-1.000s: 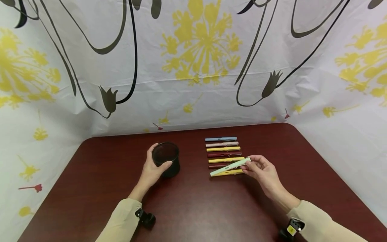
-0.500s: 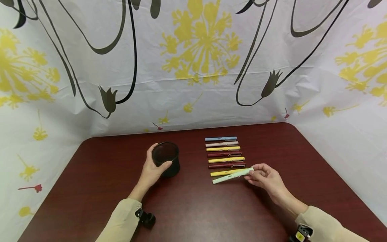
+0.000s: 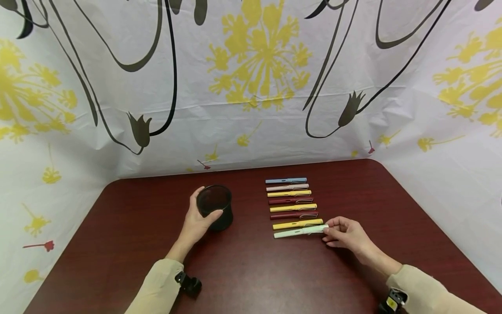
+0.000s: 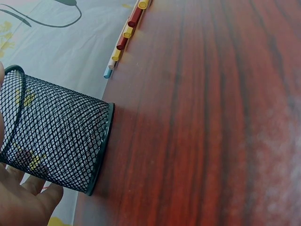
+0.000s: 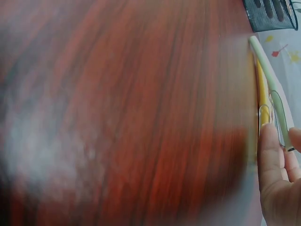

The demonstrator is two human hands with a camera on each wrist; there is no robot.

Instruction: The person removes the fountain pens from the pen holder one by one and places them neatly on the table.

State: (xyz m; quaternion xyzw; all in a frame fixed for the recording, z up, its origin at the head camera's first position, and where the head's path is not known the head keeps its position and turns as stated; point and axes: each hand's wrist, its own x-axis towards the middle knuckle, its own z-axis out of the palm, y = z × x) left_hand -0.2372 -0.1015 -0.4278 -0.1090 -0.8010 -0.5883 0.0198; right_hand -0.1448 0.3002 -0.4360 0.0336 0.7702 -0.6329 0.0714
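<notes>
My left hand (image 3: 195, 223) grips a black mesh pen cup (image 3: 223, 219), thumb on its near side and fingers round the far left. In the left wrist view the mesh cup (image 4: 56, 132) shows from the side, its base rim close to the tabletop. My right hand (image 3: 347, 237) pinches the clip end of a light green pen (image 3: 296, 232) between thumb and fingers. This pen lies at the near end of a row, just in front of a yellow pen (image 3: 292, 225). In the right wrist view the light green pen (image 5: 266, 63) overlaps the yellow one.
Behind them, more pens lie roughly parallel: dark red (image 3: 288, 216), yellow (image 3: 290, 209), dark red (image 3: 286, 201), yellow (image 3: 286, 193), pink (image 3: 284, 188) and blue (image 3: 282, 180). The dark red-brown table (image 3: 243, 270) ends at a patterned white cloth (image 3: 243, 152).
My right hand has brought the light green pen toward me and down, from slanting across the row to lying nearly parallel in front of the nearest yellow pen. The left hand and cup stay put.
</notes>
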